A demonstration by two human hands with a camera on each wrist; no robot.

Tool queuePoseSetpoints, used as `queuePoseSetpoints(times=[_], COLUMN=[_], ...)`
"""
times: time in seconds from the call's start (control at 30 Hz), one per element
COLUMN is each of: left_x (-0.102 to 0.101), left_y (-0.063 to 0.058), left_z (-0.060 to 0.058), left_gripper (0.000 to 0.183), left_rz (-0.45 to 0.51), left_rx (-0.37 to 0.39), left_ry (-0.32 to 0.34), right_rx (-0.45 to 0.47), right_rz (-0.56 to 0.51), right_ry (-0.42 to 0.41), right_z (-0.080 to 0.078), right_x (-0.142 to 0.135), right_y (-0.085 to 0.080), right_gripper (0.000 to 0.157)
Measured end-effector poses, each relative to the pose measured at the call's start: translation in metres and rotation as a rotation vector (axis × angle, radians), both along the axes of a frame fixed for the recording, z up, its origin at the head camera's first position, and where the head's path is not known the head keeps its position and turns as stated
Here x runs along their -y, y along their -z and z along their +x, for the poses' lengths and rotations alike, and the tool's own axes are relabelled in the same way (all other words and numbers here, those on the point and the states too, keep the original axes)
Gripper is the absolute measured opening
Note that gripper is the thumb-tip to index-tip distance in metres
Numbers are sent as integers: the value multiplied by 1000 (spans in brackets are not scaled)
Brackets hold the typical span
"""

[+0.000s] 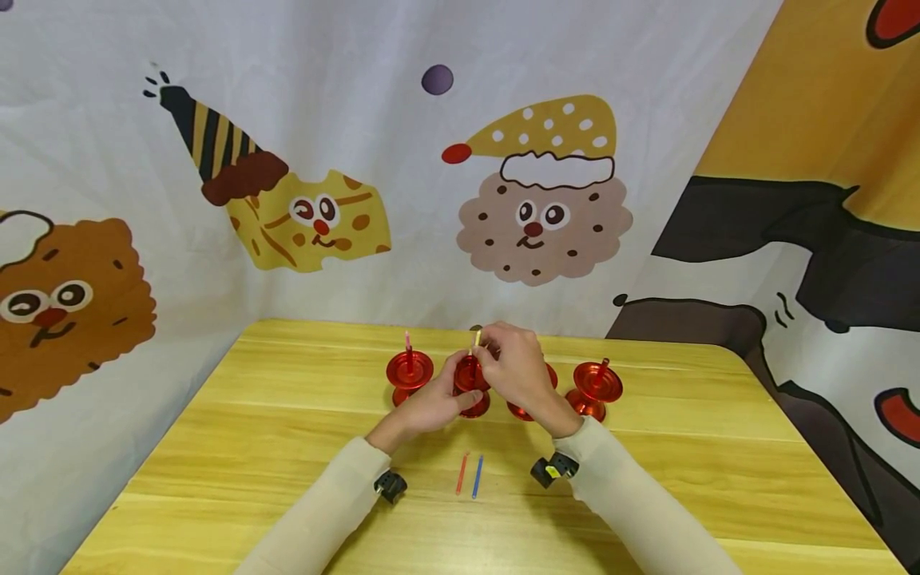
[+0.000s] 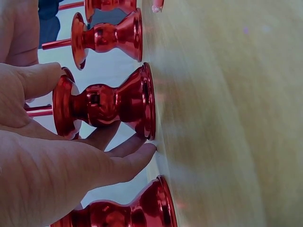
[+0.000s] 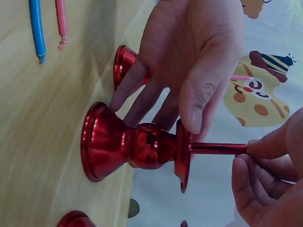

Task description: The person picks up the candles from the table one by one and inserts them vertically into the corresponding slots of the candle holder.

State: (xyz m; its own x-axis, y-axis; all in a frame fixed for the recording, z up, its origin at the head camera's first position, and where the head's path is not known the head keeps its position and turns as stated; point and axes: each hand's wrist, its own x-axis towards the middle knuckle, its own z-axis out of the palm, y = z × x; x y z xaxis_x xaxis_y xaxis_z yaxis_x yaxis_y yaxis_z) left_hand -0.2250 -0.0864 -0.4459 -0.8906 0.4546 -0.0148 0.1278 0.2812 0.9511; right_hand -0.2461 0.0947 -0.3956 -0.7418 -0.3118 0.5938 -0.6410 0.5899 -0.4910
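Observation:
Four shiny red candlesticks stand in a row on the table. My left hand (image 1: 434,402) holds the second from the left, a red candlestick (image 3: 151,146), thumb on its dish and fingers around its body and near its foot. At the top of its thin tube (image 3: 218,148), my right hand (image 1: 513,363) pinches a thin yellow candle (image 1: 477,339). The right fingertips meet the tube's end, hiding the candle's lower end. The leftmost candlestick (image 1: 410,371) bears an upright pink candle (image 1: 407,341).
A reddish candle (image 1: 461,473) and a blue candle (image 1: 477,477) lie on the wooden table (image 1: 302,479) between the forearms. My right hand partly covers the third candlestick (image 1: 520,412); the fourth candlestick (image 1: 596,383) stands farther right. A printed cloth (image 1: 345,96) hangs behind.

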Motion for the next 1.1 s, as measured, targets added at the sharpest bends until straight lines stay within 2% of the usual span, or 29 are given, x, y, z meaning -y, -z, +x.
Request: queuePoseSetpoints(times=[0.4,0.57,0.7,0.9,1.1], left_x=[-2,-2,-1,-1,1], left_y=[-3,-5,-4,-4,-3], left_z=[2,4,4,4,3], left_gripper=[78,80,81,80,79], left_rz=[-1,-19,-40,-77,-93], left_rx=[-1,-2,2,-20,-19], left_ry=[2,-15,-31,-61,-83], right_rx=[21,82,116,119,167], right_rz=[-16,-24,-6,85,193], right_ry=[5,42,40,-63,-198], right_z=[3,14,26,46,65], right_x=[-4,-10,-17,-26,-31], right_y=[2,3,3,11,28], right_gripper=[6,5,6,13,15])
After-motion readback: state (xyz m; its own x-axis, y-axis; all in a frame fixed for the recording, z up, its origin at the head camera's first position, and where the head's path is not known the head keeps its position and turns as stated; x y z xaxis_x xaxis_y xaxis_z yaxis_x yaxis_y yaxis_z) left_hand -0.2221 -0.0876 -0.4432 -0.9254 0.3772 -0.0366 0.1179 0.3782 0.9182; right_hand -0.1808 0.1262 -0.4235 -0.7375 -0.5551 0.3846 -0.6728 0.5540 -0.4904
